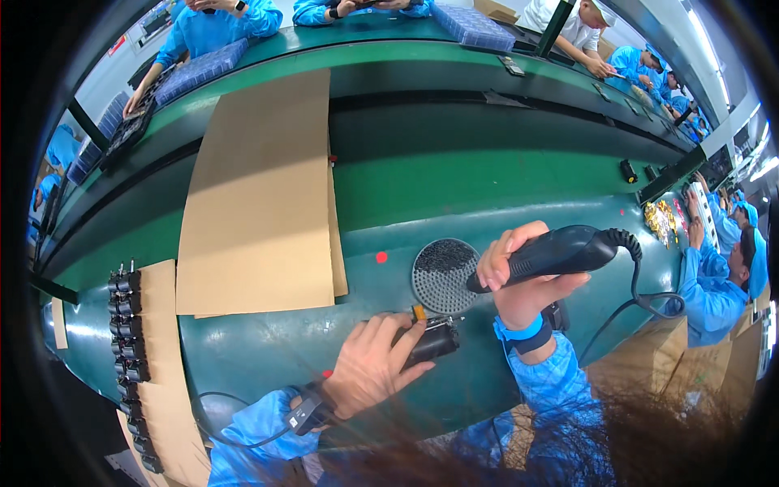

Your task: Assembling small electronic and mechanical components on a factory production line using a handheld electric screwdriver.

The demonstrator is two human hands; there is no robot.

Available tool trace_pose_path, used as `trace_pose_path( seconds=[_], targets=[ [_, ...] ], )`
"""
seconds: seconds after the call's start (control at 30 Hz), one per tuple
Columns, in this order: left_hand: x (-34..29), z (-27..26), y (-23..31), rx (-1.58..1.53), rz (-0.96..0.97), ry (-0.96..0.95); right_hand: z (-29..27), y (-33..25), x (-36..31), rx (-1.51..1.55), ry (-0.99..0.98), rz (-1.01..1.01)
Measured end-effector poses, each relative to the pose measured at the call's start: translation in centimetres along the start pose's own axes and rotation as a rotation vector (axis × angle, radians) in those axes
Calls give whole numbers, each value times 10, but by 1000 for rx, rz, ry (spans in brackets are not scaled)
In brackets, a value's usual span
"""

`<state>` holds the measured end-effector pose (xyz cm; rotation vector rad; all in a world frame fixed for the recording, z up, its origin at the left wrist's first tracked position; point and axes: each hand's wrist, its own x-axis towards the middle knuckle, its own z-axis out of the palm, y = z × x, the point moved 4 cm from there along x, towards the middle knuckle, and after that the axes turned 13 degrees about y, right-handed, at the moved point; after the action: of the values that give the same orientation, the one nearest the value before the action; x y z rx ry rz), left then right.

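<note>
Left hand (375,367) closed around small black part (432,341) on green bench (487,187), right hand (519,276) wrapped tight on corded electric screwdriver (560,253) beside round mesh tray (443,274); possible slip of driver tip toward fingers, given loose hold.

Matt black plastic on the power screwdriver (560,253), its coiled cord (637,276) rubbery. Beside it, the round perforated tray (442,274) looks dull grey plastic. Left of that tray, plain brown cardboard (260,195) lies matt on the smooth, faintly glossy green tabletop (487,183).
</note>
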<state>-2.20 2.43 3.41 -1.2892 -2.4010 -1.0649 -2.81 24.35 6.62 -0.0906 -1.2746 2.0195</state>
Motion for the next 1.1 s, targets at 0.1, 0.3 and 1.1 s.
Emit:
trace_pose_path(
  seconds=[0.1, 0.3, 1.1],
  targets=[
    [0, 0, 0, -2, 7, -19, 1, 6, 0, -22, 20, 13],
    [-2, 0, -2, 14, -1, -37, -2, 14, 1, -30, 3, 21],
    [-4, 2, -5, -29, -20, -30, -3, 18, 0, -52, -77, 33]
  ],
)
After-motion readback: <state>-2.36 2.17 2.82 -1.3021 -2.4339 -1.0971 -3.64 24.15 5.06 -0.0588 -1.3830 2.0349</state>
